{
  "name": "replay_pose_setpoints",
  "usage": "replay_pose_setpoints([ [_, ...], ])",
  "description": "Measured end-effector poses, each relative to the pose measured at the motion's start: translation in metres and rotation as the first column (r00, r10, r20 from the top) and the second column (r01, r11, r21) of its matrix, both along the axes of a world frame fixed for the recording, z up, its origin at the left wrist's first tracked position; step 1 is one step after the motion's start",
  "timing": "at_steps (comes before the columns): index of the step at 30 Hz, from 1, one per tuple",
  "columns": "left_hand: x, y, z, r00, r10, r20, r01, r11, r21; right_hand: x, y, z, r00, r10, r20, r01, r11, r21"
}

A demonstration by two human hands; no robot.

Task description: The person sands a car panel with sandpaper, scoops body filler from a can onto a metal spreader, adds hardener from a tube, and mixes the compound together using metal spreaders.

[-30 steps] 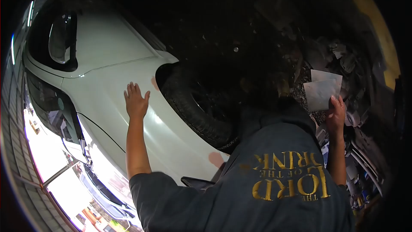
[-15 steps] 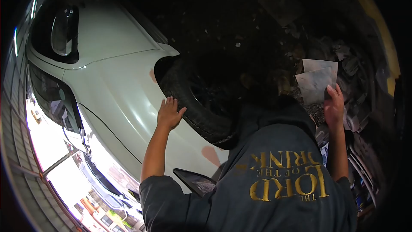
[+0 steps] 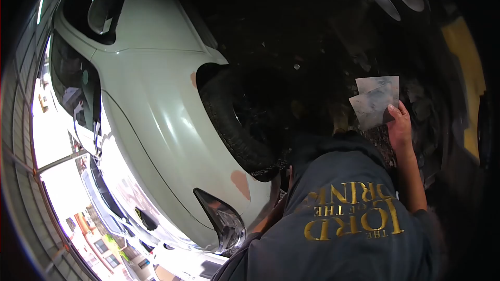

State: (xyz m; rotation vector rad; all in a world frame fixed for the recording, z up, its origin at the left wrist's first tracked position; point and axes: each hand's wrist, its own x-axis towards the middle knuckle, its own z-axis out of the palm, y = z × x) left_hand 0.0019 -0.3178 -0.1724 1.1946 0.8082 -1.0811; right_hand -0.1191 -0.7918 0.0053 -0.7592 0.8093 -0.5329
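Grey sheets [image 3: 372,108], two overlapping, gripped in the fingers of the right hand [image 3: 400,129], out to the right of the wheel [image 3: 221,119]. Left hand [image 3: 290,173]: just a sliver below-right of the wheel, can't tell its grip! Around the wheel, a pale car [image 3: 177,78] body, a reddish-brown patch [image 3: 240,184] below; dark beyond, bright opening [image 3: 52,140] far left. Right forearm [image 3: 414,182] reaches up, leaning wheelward.

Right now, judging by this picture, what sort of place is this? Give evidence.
Probably a car body workshop: a pale car marked with reddish patches, and grey sheets in the right hand.
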Motion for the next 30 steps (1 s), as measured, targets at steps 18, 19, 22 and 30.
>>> replay_pose_setpoints([
  [18, 0.408, -0.129, 0.164, -0.446, -0.773, 0.452, 0.105, 0.456, 0.884, 0.025, 0.003, -0.002, 0.987, -0.161, -0.027, 0.160, 0.986, -0.040],
  [19, 0.421, -0.136, 0.209, -0.500, -0.854, 0.146, -0.008, 0.173, 0.985, 0.027, 0.005, -0.001, 0.986, -0.164, -0.033, 0.162, 0.986, -0.044],
  [22, 0.471, -0.127, 0.238, -0.624, -0.759, -0.185, -0.230, -0.048, 0.972, 0.029, 0.014, 0.004, 0.984, -0.167, -0.060, 0.165, 0.985, -0.051],
  [30, 0.491, -0.102, 0.251, -0.768, -0.472, -0.433, -0.268, -0.377, 0.887, 0.039, 0.030, 0.015, 0.987, -0.139, -0.081, 0.133, 0.989, -0.070],
])
